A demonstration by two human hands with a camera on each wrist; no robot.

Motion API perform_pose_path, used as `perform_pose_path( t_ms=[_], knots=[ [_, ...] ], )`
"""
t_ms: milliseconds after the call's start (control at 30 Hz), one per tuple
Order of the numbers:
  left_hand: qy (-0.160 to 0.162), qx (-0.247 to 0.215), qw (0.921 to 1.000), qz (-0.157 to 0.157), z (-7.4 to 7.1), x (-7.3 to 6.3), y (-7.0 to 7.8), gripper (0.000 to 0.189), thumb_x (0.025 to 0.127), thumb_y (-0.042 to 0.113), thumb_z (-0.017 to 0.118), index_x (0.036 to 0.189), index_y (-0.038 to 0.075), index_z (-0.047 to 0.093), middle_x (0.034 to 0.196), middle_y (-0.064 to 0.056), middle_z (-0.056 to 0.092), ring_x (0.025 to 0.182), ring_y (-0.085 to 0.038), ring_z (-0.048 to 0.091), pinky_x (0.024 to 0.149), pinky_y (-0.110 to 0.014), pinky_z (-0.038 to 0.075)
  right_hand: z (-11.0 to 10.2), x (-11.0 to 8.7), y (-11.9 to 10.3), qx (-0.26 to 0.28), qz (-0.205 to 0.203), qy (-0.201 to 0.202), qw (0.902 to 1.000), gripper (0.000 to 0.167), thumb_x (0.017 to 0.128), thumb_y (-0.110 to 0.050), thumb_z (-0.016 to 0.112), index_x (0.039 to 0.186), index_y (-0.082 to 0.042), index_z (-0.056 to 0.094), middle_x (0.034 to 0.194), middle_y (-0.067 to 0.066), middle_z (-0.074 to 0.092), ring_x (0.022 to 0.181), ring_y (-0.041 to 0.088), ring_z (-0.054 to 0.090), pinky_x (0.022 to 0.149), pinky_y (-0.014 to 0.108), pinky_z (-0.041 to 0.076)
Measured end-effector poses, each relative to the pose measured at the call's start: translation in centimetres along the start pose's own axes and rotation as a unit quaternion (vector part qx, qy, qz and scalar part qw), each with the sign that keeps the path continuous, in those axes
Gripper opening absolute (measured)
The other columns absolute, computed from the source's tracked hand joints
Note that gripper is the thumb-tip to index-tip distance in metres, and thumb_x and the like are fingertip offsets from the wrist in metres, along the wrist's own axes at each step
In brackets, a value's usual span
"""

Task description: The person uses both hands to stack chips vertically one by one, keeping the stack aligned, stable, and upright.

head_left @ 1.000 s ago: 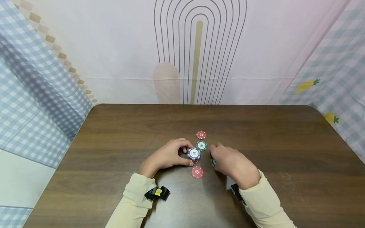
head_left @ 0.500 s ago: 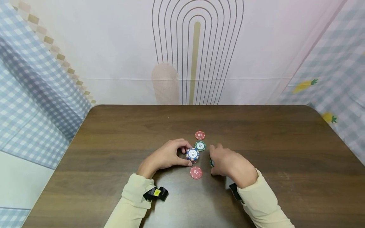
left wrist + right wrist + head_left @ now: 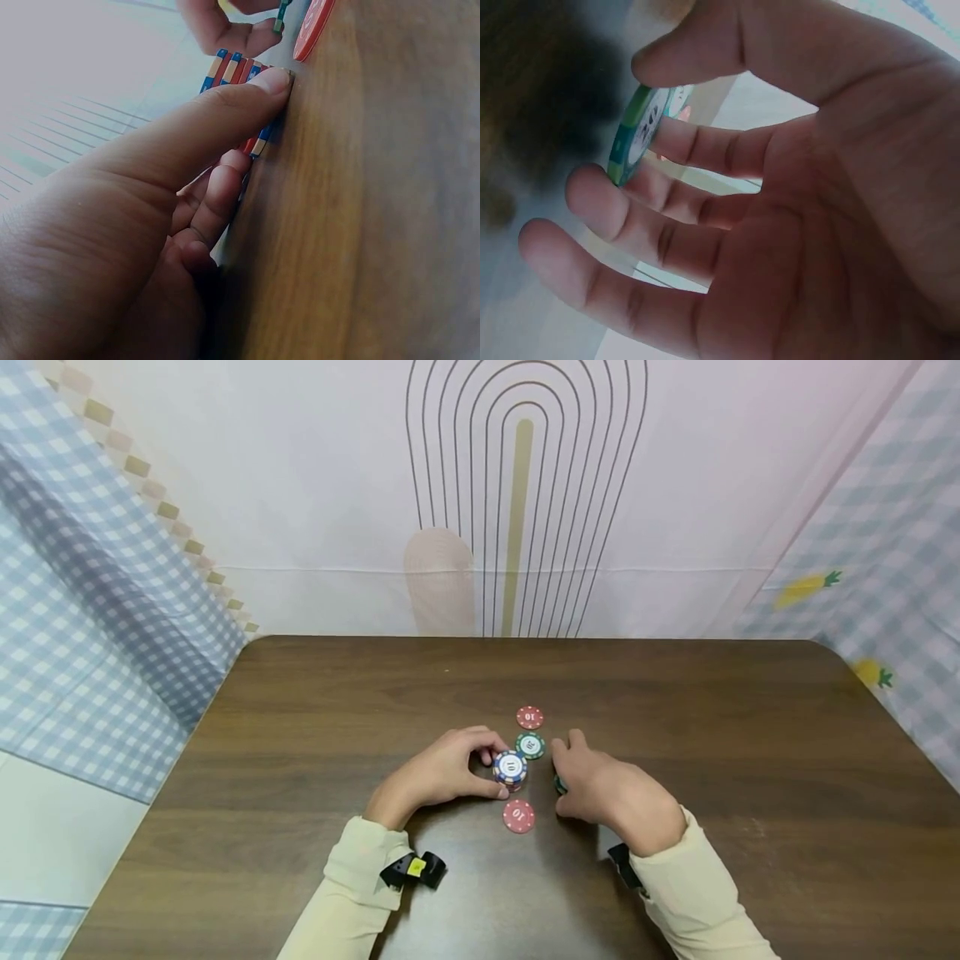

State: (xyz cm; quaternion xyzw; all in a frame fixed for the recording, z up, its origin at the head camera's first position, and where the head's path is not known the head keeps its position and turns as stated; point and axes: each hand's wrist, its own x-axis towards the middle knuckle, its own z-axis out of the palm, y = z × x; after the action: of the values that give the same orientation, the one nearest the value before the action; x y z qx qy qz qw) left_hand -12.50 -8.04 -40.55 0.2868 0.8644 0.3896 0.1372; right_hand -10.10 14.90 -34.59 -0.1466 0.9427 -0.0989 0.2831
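My left hand [image 3: 442, 768] holds a stack of poker chips [image 3: 510, 768] between curled thumb and fingers, a blue-and-white "10" on top. In the left wrist view, the stack [image 3: 238, 71] shows blue-and-cream and red edges, with the thumb across it. Right of it, my right hand [image 3: 611, 789] pinches a green poker chip [image 3: 560, 784] by its rim, mostly hidden from above. The right wrist view has that green chip [image 3: 639, 131] between thumb and a fingertip, other fingers reaching past. A flat green "20" chip [image 3: 530, 745] lies just behind the stack.
One red "10" chip [image 3: 529, 717] lies beyond the flat green one. Another red chip [image 3: 519, 816] is nearer me, in front of the stack. All rest on a brown wooden table [image 3: 337, 693], with a white patterned cloth [image 3: 315, 510] behind it.
The fingers of my right hand have spread and reach a little farther forward; less of its green chip shows. My left hand and the stack keep their place.
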Motion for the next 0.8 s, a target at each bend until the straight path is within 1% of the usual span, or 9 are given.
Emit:
perform_pose_path(
  t_ms=[133,233,433,533,667,800],
  knots=[
    [0.0,0.003,1.0,0.0,0.0,0.0,0.1,0.036,0.083,0.023,0.09,0.115,0.017,0.073,0.098,0.007,0.062,0.094,-0.011,0.056,0.086,-0.028,0.048,-0.3,-0.2,0.0,-0.008,-0.002,-0.005,1.0,0.077,0.094,-0.013,0.078,0.156,0.006,0.035,0.153,0.033,0.036,0.107,0.033,0.06,0.089,0.051,0.054],
    [0.0,0.003,1.0,0.001,0.0,0.0,0.0,0.037,0.083,0.023,0.09,0.115,0.017,0.073,0.098,0.007,0.061,0.094,-0.011,0.056,0.086,-0.028,0.048,-0.6,-0.4,0.0,-0.012,-0.003,-0.006,0.9999,0.073,0.094,-0.015,0.078,0.153,0.004,0.039,0.149,0.029,0.042,0.105,0.032,0.06,0.088,0.051,0.054],
    [0.003,0.004,1.0,0.004,-0.1,-0.1,-0.1,0.037,0.083,0.022,0.091,0.115,0.017,0.073,0.098,0.006,0.062,0.094,-0.011,0.056,0.085,-0.028,0.048,-1.0,-0.5,-0.3,-0.02,-0.011,-0.002,0.9997,0.071,0.094,-0.016,0.078,0.151,0.004,0.041,0.146,0.026,0.045,0.105,0.031,0.06,0.089,0.052,0.053],
    [0.0,0.005,1.0,0.001,-0.1,-0.1,-0.1,0.037,0.083,0.023,0.09,0.116,0.017,0.073,0.098,0.006,0.062,0.094,-0.011,0.056,0.085,-0.028,0.048,-1.1,-0.8,-0.4,-0.023,-0.026,0.01,0.9993,0.066,0.092,-0.014,0.077,0.147,0.005,0.045,0.137,0.023,0.05,0.099,0.03,0.059,0.084,0.049,0.054],
    [-0.001,0.006,1.0,0.001,-0.1,0.0,-0.1,0.038,0.084,0.024,0.09,0.117,0.018,0.073,0.098,0.007,0.062,0.094,-0.011,0.056,0.085,-0.028,0.048,-1.2,-1.1,-0.5,-0.027,-0.043,0.036,0.9981,0.057,0.091,-0.013,0.077,0.139,0.005,0.052,0.121,0.017,0.053,0.091,0.026,0.058,0.075,0.043,0.055],
    [-0.001,0.008,1.0,0.005,-0.1,0.0,-0.1,0.038,0.084,0.023,0.09,0.117,0.017,0.073,0.098,0.006,0.062,0.094,-0.011,0.056,0.085,-0.028,0.048,-1.4,-1.4,-0.5,-0.035,-0.054,0.057,0.9963,0.05,0.09,-0.013,0.076,0.133,0.003,0.056,0.113,0.014,0.053,0.088,0.024,0.058,0.071,0.04,0.054]
  ],
)
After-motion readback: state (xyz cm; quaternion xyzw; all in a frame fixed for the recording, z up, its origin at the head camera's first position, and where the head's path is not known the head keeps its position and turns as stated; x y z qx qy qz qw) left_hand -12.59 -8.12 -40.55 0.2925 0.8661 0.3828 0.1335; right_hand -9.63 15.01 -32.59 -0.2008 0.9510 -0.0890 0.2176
